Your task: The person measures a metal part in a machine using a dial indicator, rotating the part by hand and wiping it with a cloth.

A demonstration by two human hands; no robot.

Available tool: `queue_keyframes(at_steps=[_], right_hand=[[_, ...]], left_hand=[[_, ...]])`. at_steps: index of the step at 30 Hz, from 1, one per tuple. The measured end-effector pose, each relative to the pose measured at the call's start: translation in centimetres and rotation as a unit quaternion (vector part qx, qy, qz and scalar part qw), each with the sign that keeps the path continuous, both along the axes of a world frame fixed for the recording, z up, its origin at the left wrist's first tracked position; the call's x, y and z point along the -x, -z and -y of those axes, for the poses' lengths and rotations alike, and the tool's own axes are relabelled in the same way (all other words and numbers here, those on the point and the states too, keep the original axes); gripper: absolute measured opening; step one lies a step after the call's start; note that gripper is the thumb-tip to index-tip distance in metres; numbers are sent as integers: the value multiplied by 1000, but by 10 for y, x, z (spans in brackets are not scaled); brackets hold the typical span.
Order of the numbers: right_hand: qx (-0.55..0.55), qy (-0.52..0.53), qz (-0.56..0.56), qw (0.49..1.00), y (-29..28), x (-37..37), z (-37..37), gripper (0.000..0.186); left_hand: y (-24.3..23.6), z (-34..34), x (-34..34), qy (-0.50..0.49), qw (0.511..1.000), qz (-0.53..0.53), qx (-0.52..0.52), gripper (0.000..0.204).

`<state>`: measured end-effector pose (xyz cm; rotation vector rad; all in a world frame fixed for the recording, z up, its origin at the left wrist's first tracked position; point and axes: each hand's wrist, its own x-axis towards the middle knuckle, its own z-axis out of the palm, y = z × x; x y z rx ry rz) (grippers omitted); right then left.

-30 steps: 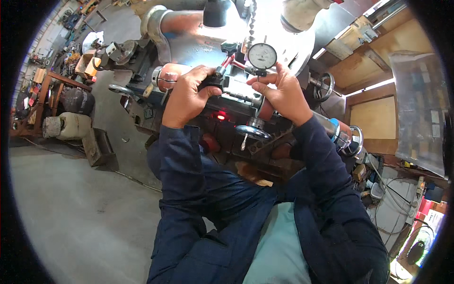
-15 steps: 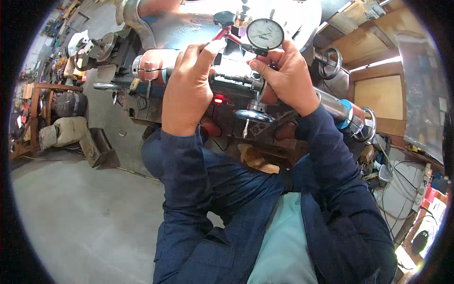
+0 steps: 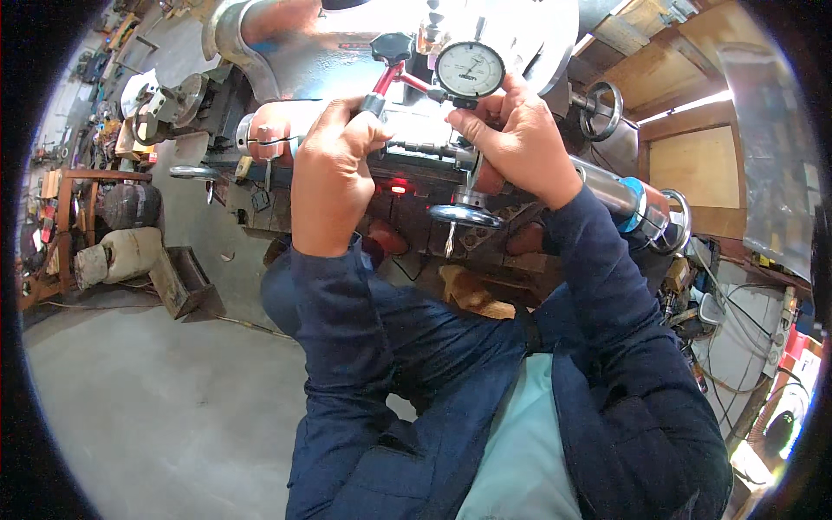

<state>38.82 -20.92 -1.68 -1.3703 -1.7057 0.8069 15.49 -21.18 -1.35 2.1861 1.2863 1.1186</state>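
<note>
A round white-faced dial indicator (image 3: 471,70) hangs on a red jointed stand arm (image 3: 387,80) with a black knob (image 3: 392,48) at its elbow. My right hand (image 3: 530,143) is closed at the indicator's lower right edge, thumb just under the dial, other fingers partly behind it. My left hand (image 3: 334,178) is curled around the foot of the stand; its grip hides most of the base. Between the hands runs a thin dark threaded rod (image 3: 420,149). Below it is a chrome handwheel (image 3: 465,216) with a small crank handle.
A large machine casting (image 3: 299,52) rises beyond my hands. Steel shafts with orange clamp collars (image 3: 270,130) run left and right; another handwheel (image 3: 602,111) stands at right. A red light (image 3: 398,189) glows below. A wooden box (image 3: 179,282) sits on the left floor.
The dial and its arm have shifted slightly left and down in view, and the dial's needle points another way. My left hand has slid a little lower, baring more of the arm's lower end.
</note>
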Motion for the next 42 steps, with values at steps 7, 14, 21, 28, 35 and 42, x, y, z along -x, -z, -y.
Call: queue_keyframes(at_steps=[7, 14, 21, 28, 35, 42], right_hand=[[25, -36, -7, 999, 8, -5, -5, 44], [20, -18, 71, 997, -3, 1, 0, 43], [-4, -8, 79, 997, -4, 2, 1, 43], [38, 0, 35, 999, -2, 1, 0, 46], [-42, 13, -55, 998, 0, 0, 2, 49], [-194, 137, -151, 960, -23, -36, 34, 54]], left_hand=[[14, -14, 3, 72, 944, 321, 14, 14], [32, -40, -10, -75, 989, 70, -104, 48], [29, -42, -14, -83, 981, 73, -156, 43], [32, -42, -14, -88, 983, 62, -150, 47], [38, -42, -11, -64, 985, 88, -136, 50], [40, -49, -8, -71, 969, 11, -237, 56]])
